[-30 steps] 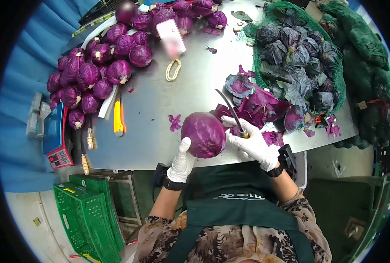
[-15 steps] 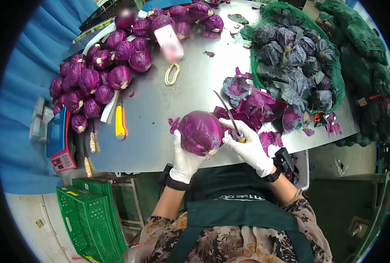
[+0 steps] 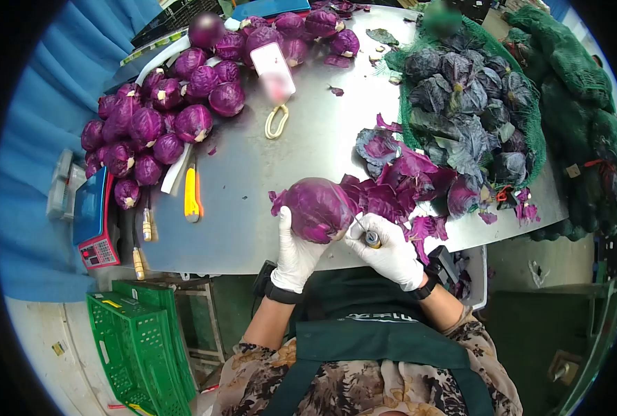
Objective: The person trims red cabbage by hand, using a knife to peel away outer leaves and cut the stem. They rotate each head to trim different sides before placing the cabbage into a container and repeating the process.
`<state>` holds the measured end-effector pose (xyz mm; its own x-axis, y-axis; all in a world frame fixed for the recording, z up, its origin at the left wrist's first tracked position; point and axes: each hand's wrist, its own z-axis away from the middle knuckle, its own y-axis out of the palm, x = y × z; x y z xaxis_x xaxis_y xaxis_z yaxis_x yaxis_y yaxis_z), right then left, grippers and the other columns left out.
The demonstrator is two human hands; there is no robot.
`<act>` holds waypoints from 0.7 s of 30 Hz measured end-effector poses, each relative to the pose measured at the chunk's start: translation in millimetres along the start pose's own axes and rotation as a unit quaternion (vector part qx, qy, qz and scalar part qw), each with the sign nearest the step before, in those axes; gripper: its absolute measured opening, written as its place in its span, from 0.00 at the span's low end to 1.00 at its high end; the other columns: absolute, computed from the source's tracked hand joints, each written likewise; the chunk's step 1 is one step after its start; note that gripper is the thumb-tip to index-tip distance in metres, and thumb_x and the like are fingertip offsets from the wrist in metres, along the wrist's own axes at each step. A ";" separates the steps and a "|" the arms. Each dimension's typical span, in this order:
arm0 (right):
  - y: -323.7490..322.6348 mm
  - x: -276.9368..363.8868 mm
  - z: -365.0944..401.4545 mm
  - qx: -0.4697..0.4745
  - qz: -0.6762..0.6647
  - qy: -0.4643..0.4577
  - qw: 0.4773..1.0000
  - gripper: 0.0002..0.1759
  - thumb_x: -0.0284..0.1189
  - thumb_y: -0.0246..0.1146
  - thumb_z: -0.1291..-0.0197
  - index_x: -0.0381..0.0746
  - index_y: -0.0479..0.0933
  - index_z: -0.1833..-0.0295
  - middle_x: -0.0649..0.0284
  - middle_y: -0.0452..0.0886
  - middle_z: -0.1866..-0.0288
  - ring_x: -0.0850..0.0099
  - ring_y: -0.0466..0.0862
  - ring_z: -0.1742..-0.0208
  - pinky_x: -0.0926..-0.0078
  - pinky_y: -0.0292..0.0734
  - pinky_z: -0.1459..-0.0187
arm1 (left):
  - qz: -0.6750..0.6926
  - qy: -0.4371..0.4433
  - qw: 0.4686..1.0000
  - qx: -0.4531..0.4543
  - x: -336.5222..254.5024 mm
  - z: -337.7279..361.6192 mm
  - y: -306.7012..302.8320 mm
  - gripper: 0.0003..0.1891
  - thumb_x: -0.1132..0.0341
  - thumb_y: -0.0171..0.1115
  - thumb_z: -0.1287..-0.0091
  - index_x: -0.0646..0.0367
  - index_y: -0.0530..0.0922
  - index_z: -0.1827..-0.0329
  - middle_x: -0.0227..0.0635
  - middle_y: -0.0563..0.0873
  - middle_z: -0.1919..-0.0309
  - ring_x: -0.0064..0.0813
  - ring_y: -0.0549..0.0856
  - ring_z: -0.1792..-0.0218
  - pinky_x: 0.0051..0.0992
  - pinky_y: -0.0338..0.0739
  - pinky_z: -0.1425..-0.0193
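A large red cabbage [image 3: 314,208] is held above the metal table near its front edge. My gloved left hand [image 3: 296,253] cups it from the left and below, thumb up along its side. In my gloved right hand [image 3: 386,251] is a knife [image 3: 373,239]; its handle end faces me and the thin blade points toward the cabbage's right side, mostly hidden. Loose purple leaves [image 3: 409,180] lie on the table just beyond my right hand.
Trimmed red cabbages [image 3: 147,126] are piled at left. A green net sack [image 3: 539,118] holds darker cabbages [image 3: 461,90] at right. A yellow cutter [image 3: 193,197], a phone [image 3: 272,69], a red scale [image 3: 99,251] and wooden-handled knives [image 3: 138,263] lie around. Green crates [image 3: 129,340] stand below.
My right hand has moved slightly down and turned the knife, so the blade no longer points up and away but toward the cabbage. The cabbage has tilted a little in my left hand.
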<state>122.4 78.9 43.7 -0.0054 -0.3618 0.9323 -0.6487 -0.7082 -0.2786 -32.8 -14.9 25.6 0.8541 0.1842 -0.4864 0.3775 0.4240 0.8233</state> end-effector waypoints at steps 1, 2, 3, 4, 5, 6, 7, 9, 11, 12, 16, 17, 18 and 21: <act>-1.0 -1.0 1.5 -0.001 0.001 0.000 1.000 0.08 0.23 0.69 0.43 0.38 0.78 0.60 0.64 0.78 0.64 0.78 0.76 0.65 0.80 0.74 0.61 | 0.016 0.007 1.000 -0.009 -0.1 -0.4 1.9 0.41 0.34 0.60 0.38 0.53 0.64 0.30 0.41 0.72 0.35 0.40 0.74 0.35 0.46 0.75 0.35; -1.8 -1.7 3.3 0.000 -0.026 0.039 0.999 0.08 0.23 0.69 0.42 0.37 0.77 0.60 0.66 0.78 0.63 0.80 0.76 0.64 0.80 0.73 0.60 | 0.017 0.006 1.000 -0.008 -0.5 -1.0 1.9 0.41 0.34 0.60 0.38 0.53 0.64 0.30 0.41 0.72 0.35 0.40 0.74 0.35 0.46 0.75 0.35; -2.5 -1.8 3.9 0.000 -0.053 0.077 0.996 0.08 0.23 0.69 0.42 0.37 0.77 0.60 0.67 0.78 0.63 0.81 0.76 0.62 0.81 0.73 0.58 | 0.016 0.008 1.000 -0.014 -2.1 -1.5 1.4 0.42 0.33 0.60 0.38 0.53 0.64 0.30 0.42 0.72 0.35 0.41 0.73 0.34 0.47 0.74 0.33; -6.5 3.4 2.5 0.004 -0.044 0.145 0.989 0.12 0.23 0.70 0.42 0.37 0.78 0.54 0.69 0.79 0.61 0.82 0.76 0.60 0.81 0.73 0.55 | 0.016 0.011 1.000 -0.019 -3.2 -2.0 1.1 0.42 0.33 0.59 0.38 0.54 0.64 0.30 0.43 0.72 0.35 0.41 0.73 0.34 0.48 0.73 0.32; -6.2 6.6 0.4 0.004 -0.044 0.144 0.989 0.12 0.23 0.70 0.42 0.37 0.78 0.54 0.69 0.79 0.61 0.82 0.76 0.60 0.81 0.73 0.55 | 0.016 0.012 1.000 -0.019 -3.3 -2.1 0.7 0.42 0.33 0.59 0.38 0.54 0.64 0.30 0.43 0.72 0.35 0.41 0.73 0.34 0.48 0.73 0.32; -4.0 9.4 -2.4 -0.031 -0.042 0.092 0.994 0.15 0.23 0.70 0.42 0.37 0.78 0.49 0.69 0.79 0.61 0.82 0.76 0.60 0.81 0.74 0.56 | 0.015 0.012 1.000 -0.020 -2.9 -2.6 0.1 0.42 0.33 0.59 0.37 0.54 0.64 0.30 0.43 0.72 0.35 0.42 0.73 0.34 0.48 0.73 0.32; -2.3 13.4 -5.3 -0.066 -0.040 0.040 0.996 0.19 0.23 0.70 0.42 0.38 0.78 0.45 0.69 0.80 0.60 0.82 0.77 0.59 0.80 0.74 0.58 | 0.015 0.012 1.000 -0.021 -2.2 -3.0 -0.4 0.42 0.33 0.58 0.37 0.54 0.64 0.30 0.43 0.72 0.35 0.42 0.73 0.34 0.48 0.72 0.32; -0.8 18.2 -8.7 -0.059 -0.041 0.027 0.997 0.25 0.22 0.71 0.44 0.40 0.76 0.40 0.67 0.80 0.60 0.79 0.78 0.61 0.78 0.75 0.62 | 0.026 0.007 1.000 -0.010 1.8 -3.6 0.6 0.41 0.33 0.57 0.37 0.54 0.64 0.30 0.43 0.72 0.36 0.43 0.73 0.34 0.49 0.72 0.33; 6.5 3.3 -7.6 -0.057 0.109 -0.077 0.989 0.24 0.22 0.71 0.45 0.40 0.77 0.41 0.63 0.81 0.61 0.74 0.80 0.65 0.77 0.75 0.66 | 0.041 -0.010 0.999 -0.004 2.9 -2.4 4.2 0.40 0.32 0.55 0.36 0.53 0.65 0.30 0.43 0.74 0.37 0.43 0.74 0.36 0.49 0.74 0.36; 9.2 1.4 -8.5 -0.076 0.088 -0.081 0.990 0.21 0.22 0.71 0.46 0.41 0.79 0.45 0.60 0.80 0.63 0.70 0.80 0.69 0.76 0.75 0.66 | 0.052 -0.020 0.998 -0.003 4.1 -1.9 2.8 0.39 0.33 0.55 0.35 0.53 0.65 0.31 0.43 0.75 0.38 0.43 0.75 0.38 0.48 0.75 0.37; 9.3 0.1 -5.9 -0.061 0.051 -0.035 0.996 0.09 0.19 0.68 0.44 0.40 0.81 0.57 0.62 0.80 0.67 0.69 0.80 0.71 0.76 0.74 0.67 | 0.068 -0.028 0.997 -0.016 10.5 -4.2 -4.3 0.37 0.34 0.56 0.35 0.51 0.67 0.33 0.41 0.76 0.40 0.39 0.78 0.43 0.44 0.77 0.41; 6.6 3.3 -5.4 -0.045 0.054 -0.002 0.998 0.09 0.20 0.69 0.44 0.40 0.81 0.57 0.61 0.80 0.67 0.67 0.80 0.71 0.76 0.74 0.67 | 0.066 -0.035 0.997 -0.023 10.3 -3.9 -4.7 0.37 0.34 0.56 0.36 0.51 0.67 0.34 0.40 0.76 0.41 0.38 0.77 0.43 0.44 0.77 0.42; 8.6 4.0 -5.3 -0.042 0.062 -0.038 0.996 0.08 0.19 0.69 0.45 0.39 0.78 0.62 0.64 0.76 0.70 0.72 0.75 0.73 0.77 0.71 0.68 | 0.073 -0.038 0.996 -0.017 9.4 -3.5 -6.2 0.39 0.34 0.58 0.36 0.51 0.64 0.31 0.39 0.74 0.38 0.39 0.76 0.39 0.44 0.78 0.39; 14.2 -8.7 6.8 -0.024 0.058 -0.092 0.994 0.07 0.20 0.69 0.45 0.37 0.78 0.62 0.67 0.77 0.70 0.79 0.74 0.70 0.80 0.72 0.65 | 0.143 -0.013 0.989 -0.043 8.0 -10.9 -8.2 0.38 0.36 0.58 0.36 0.53 0.65 0.31 0.42 0.73 0.37 0.41 0.74 0.37 0.49 0.75 0.37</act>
<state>118.4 67.9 30.1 0.0546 -0.5464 0.8357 -0.6873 -0.6278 -0.3655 -33.0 -7.2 11.8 0.9311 0.2845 -0.2285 0.0883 0.4319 0.8976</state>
